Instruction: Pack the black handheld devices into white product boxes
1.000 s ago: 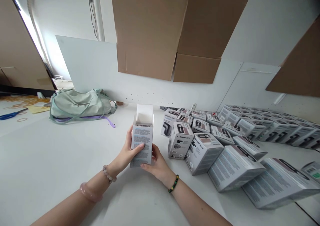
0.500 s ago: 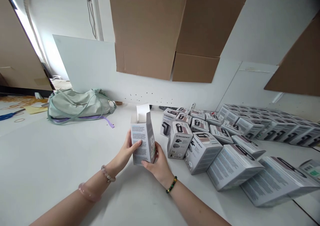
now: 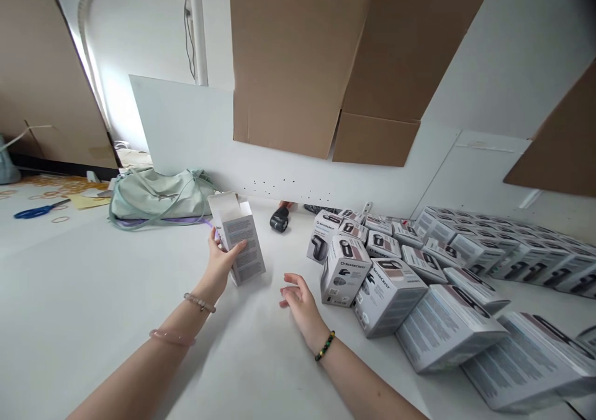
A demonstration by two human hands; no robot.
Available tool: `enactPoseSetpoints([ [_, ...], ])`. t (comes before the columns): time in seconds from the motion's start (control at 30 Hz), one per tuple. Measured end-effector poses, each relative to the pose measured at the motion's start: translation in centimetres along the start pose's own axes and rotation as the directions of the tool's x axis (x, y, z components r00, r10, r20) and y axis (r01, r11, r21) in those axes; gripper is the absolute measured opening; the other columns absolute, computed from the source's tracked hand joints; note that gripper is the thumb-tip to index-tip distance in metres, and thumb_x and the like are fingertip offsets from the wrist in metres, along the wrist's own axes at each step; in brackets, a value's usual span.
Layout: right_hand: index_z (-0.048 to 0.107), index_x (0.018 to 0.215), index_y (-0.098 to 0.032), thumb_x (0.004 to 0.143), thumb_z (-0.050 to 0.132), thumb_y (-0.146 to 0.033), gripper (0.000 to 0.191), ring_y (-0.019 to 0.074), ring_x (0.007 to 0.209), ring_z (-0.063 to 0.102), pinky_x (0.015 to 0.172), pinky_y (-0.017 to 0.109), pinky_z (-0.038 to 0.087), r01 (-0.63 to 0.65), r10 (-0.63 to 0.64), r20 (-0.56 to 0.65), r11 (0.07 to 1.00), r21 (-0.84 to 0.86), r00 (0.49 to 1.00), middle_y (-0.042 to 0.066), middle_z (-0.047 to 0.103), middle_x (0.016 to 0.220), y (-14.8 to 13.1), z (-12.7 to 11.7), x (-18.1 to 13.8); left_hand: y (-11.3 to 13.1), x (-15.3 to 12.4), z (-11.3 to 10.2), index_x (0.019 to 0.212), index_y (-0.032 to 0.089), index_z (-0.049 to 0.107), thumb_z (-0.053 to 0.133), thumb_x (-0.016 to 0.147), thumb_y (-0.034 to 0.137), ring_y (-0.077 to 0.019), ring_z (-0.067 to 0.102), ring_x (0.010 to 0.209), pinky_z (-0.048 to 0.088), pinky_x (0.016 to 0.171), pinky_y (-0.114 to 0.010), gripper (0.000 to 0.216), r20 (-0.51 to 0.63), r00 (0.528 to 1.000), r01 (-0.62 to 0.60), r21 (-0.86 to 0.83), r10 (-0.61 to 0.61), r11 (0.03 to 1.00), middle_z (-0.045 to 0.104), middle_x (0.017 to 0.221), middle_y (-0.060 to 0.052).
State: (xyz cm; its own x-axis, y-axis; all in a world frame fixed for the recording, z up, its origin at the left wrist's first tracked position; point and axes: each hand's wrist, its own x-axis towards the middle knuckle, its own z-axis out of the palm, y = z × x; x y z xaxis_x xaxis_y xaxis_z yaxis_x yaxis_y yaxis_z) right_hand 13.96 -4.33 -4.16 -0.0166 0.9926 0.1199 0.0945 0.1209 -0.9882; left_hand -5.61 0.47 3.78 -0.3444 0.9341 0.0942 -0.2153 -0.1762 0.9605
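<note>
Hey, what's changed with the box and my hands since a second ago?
Your right hand has let go of the open box and hangs beside it, holding nothing. Your left hand has carried the box leftward, its top now leaning left. The left hand's grip, the raised flap, the bag and the boxes on the right stayed as they were.

- The open-topped printed carton point(image 3: 246, 249) has been shifted leftward, toward the green bag point(image 3: 161, 196), and tipped so that its top is leaned left.
- It is now gripped by the left hand point(image 3: 222, 265) alone.
- The carton has been released by the right hand point(image 3: 302, 305) (fingers loosely curled, just above the table point(image 3: 265, 358)).
- A black handheld device point(image 3: 279, 220), barely glimpsed before, has been brought into view behind.
</note>
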Motion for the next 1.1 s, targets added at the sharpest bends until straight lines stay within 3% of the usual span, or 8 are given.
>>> enactPoseSetpoints([
  [0.13, 0.056, 0.115, -0.019, 0.073, 0.057, -0.015, 0.042, 0.0262, 0.1, 0.064, 0.093, 0.047, 0.052, 0.048, -0.079, -0.135, 0.975, -0.215, 0.988, 0.013, 0.056, 0.12, -1.4, 1.5, 4.2, -0.3, 1.5, -1.1, 0.144, 0.03, 0.018, 0.082, 0.067, 0.032, -0.0295, 0.051, 0.127, 0.048, 0.101, -0.042, 0.1, 0.017, 0.996, -0.084, 0.038, 0.083, 0.996, 0.041, 0.139, -0.013],
  [0.3, 0.055, 0.127, -0.02, 0.068, 0.064, -0.001, 0.063, 0.0341, 0.145, 0.025, 0.116, 0.05, 0.026, 0.128, -0.211, -0.163, 0.903, -0.409, 0.964, 0.014, 0.034, 0.151, -4.3, 3.4, 11.4, -1.0, 2.1, -1.6, 0.141, 0.027, 0.027, 0.087, 0.058, 0.033, -0.0344, 0.037, 0.136, 0.041, 0.107, -0.047, 0.102, 0.127, 0.986, -0.121, 0.127, 0.105, 0.984, 0.037, 0.14, -0.014],
  [0.4, 0.06, 0.119, -0.019, 0.073, 0.07, -0.004, 0.049, 0.0357, 0.136, 0.039, 0.109, 0.055, 0.035, 0.121, -0.209, -0.157, 0.889, -0.441, 0.965, 0.014, 0.046, 0.144, -4.4, 4.2, 13.5, -1.5, 2.1, -1.8, 0.14, 0.029, 0.03, 0.087, 0.059, 0.034, -0.0334, 0.04, 0.132, 0.043, 0.104, -0.046, 0.1, 0.251, 0.963, -0.147, 0.164, 0.103, 0.975, 0.038, 0.141, -0.013],
  [0.53, 0.062, 0.11, -0.017, 0.084, 0.068, -0.024, 0.027, 0.025, 0.107, 0.06, 0.093, 0.046, 0.049, 0.179, -0.274, -0.195, 0.899, -0.4, 0.942, 0.008, 0.062, 0.116, -4.5, 4.4, 13.9, -1.7, 2.1, -2.3, 0.142, 0.033, 0.027, 0.085, 0.063, 0.035, -0.03, 0.049, 0.122, 0.051, 0.093, -0.043, 0.098, 0.383, 0.919, -0.17, 0.18, 0.09, 0.969, 0.038, 0.141, -0.012],
  [0.8, 0.033, 0.13, -0.024, 0.093, 0.026, -0.047, 0.044, 0.0244, 0.114, 0.054, 0.082, 0.037, 0.052, 0.476, -0.519, -0.528, 0.849, -0.228, 0.672, 0.011, 0.046, 0.13, -13.5, 1.0, 11.6, -0.6, 0.9, -2.1, 0.148, 0.038, 0.016, 0.083, 0.067, 0.032, -0.028, 0.053, 0.115, 0.058, 0.083, -0.041, 0.105, 0.473, 0.879, -0.154, 0.177, 0.053, 0.972, 0.041, 0.133, -0.01],
  [0.87, 0.032, 0.129, -0.027, 0.095, 0.021, -0.047, 0.041, 0.0217, 0.107, 0.057, 0.072, 0.031, 0.052, 0.558, -0.581, -0.487, 0.803, -0.211, 0.652, 0.008, 0.047, 0.126, -16.1, 0.1, 10.2, -0.6, 0.4, -1.9, 0.15, 0.041, 0.013, 0.082, 0.068, 0.03, -0.0269, 0.055, 0.113, 0.058, 0.084, -0.042, 0.108, 0.5, 0.865, -0.157, 0.172, 0.051, 0.973, 0.041, 0.131, -0.009],
  [0.97, 0.045, 0.119, -0.025, 0.093, 0.032, -0.051, 0.039, 0.0194, 0.089, 0.06, 0.067, 0.03, 0.051, 0.634, -0.666, -0.264, 0.745, -0.207, 0.697, 0.005, 0.056, 0.109, -18.2, -0.3, 8.3, -1.0, 0.0, -1.5, 0.151, 0.042, 0.011, 0.082, 0.069, 0.027, -0.0266, 0.056, 0.112, 0.056, 0.088, -0.045, 0.109, 0.542, 0.836, -0.207, 0.168, 0.086, 0.964, 0.041, 0.132, -0.009],
  [1.1, 0.065, 0.098, -0.023, 0.082, 0.062, -0.048, 0.031, 0.0245, 0.092, 0.058, 0.087, 0.041, 0.049, 0.61, -0.631, 0.015, 0.744, -0.273, 0.776, 0.005, 0.065, 0.094, -17.4, 0.6, 6.7, -1.6, -0.4, -1.3, 0.151, 0.041, 0.011, 0.08, 0.072, 0.028, -0.0294, 0.053, 0.119, 0.051, 0.096, -0.049, 0.106, 0.6, 0.783, -0.31, 0.154, 0.161, 0.938, 0.034, 0.143, -0.011],
])
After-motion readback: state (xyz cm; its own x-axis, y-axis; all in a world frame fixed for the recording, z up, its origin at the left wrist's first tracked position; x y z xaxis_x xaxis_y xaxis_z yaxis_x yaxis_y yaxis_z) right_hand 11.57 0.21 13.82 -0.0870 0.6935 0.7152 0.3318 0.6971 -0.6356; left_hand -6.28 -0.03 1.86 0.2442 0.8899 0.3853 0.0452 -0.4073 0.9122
